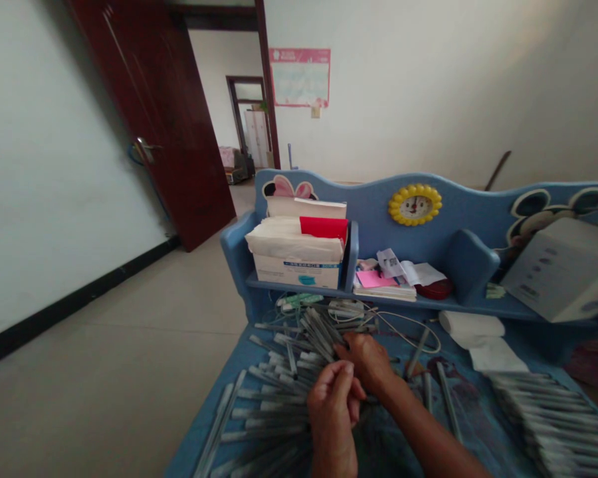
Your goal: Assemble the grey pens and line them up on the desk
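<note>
My left hand [333, 406] is raised over the desk with its fingers curled and the thumb pressed toward the forefinger. Whatever may lie inside that hand is hidden. Just beyond it, my right hand [365, 360] is closed at the near ends of some slim grey tubes [319, 334]; its fingertips are partly hidden. A large loose pile of the same grey tubes [274, 415] spreads to the left of both hands. A few single tubes [447, 398] lie apart, to the right of my right forearm.
Neatly stacked grey tubes [561, 421] fill the right side of the blue desk [252, 335]. Behind lie a white cable [403, 324] and a paper roll [473, 328]. The shelf carries a paper-filled box [296, 269], papers [379, 279] and a white carton [563, 269].
</note>
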A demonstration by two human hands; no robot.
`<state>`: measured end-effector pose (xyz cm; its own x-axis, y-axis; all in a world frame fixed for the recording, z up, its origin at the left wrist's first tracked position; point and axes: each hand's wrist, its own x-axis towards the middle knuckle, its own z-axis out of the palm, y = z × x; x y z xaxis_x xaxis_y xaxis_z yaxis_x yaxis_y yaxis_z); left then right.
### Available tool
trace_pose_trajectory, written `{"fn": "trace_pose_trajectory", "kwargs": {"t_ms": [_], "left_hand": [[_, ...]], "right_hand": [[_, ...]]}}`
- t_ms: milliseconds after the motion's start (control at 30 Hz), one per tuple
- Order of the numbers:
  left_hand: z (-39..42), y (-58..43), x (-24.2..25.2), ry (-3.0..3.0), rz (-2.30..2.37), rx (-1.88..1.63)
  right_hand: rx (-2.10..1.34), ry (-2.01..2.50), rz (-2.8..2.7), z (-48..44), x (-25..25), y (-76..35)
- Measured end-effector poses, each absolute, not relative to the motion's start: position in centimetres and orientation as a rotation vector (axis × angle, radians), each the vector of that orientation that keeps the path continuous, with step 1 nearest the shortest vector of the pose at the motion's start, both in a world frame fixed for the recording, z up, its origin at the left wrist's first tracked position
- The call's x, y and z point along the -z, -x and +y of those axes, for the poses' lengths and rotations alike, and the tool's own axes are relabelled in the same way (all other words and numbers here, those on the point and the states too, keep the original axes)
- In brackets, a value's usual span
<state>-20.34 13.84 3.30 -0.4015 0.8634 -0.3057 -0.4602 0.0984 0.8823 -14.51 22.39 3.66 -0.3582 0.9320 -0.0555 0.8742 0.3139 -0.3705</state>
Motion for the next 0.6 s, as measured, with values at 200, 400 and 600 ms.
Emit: {"fn": "trace_pose_trajectory", "kwargs": {"t_ms": [200, 400, 600], "left_hand": [[13.9, 20.8, -3.2, -0.386, 1.273, -1.592], [14.1, 21.0, -3.3, -0.352, 1.273, -1.594], [14.3, 21.3, -2.7, -0.353, 1.275, -1.535]], "right_hand": [[-0.569, 1.479, -2.504, 21.8, -4.0, 14.8], [-0.7, 1.32, -2.533, 22.8, -3.9, 14.5], [-0.505, 1.595, -2.423, 26.7, -2.5, 11.9]]}}
